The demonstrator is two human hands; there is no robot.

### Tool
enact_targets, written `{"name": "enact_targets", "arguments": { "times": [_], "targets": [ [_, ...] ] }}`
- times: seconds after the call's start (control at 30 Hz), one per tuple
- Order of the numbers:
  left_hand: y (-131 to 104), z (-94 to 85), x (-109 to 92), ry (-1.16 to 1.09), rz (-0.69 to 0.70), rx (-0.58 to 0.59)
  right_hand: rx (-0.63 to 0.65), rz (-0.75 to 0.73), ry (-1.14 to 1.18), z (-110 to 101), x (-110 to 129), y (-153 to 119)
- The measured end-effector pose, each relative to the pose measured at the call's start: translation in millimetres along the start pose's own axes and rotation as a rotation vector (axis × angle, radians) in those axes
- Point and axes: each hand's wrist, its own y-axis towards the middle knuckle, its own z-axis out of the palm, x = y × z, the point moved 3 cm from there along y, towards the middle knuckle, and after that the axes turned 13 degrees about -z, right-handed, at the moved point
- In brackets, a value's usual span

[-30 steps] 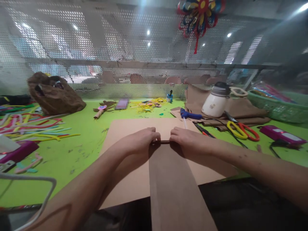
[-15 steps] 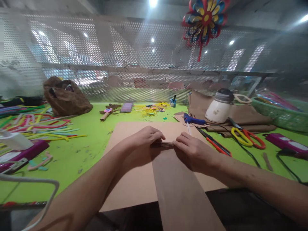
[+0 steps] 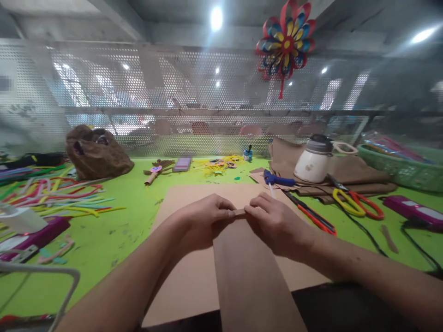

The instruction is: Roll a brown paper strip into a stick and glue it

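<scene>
A long brown paper strip [image 3: 252, 272] runs from my hands down past the front edge of the table. Its far end is folded into a narrow stack of pleats, which both hands pinch. My left hand [image 3: 212, 214] grips the left end of the fold with thumb and fingers. On the right end, my right hand [image 3: 273, 219] is closed the same way, a small gap of folded paper showing between the hands. Beneath lies a tan cardboard sheet [image 3: 183, 281]. Just beyond my right hand rests a blue glue gun [image 3: 280, 179].
Right of the cardboard lie a utility knife [image 3: 314, 216], yellow-and-orange scissors [image 3: 360, 203], a white jar [image 3: 313, 159] on brown paper [image 3: 363, 168] and a green basket [image 3: 398, 168]. At left are pipe cleaners [image 3: 69, 189], a crumpled brown bag [image 3: 97, 154] and a purple power strip [image 3: 51, 230].
The pleated end has tilted, so its flat fold now faces me instead of its layered edges. My hands have drawn slightly closer together. The camera view has tipped up a little.
</scene>
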Motion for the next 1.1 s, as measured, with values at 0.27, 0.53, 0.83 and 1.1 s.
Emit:
{"name": "enact_targets", "arguments": {
  "times": [0.27,0.53,0.83,1.1],
  "targets": [
    [-4,-1.0,-9,0.08,0.101,-0.04,-0.027,0.537,0.664,-6,-36,10],
    [-9,8.6,-20,0.189,0.094,-0.155,0.108,0.645,0.904,-1,-36,10],
    [-6,9.3,-19,0.374,0.032,-0.386,-0.059,0.508,0.622,-22,-32,6],
    [-23,26.5,-24,0.334,0.019,-0.522,-0.106,0.432,0.523,-20,-33,2]
  ]
}}
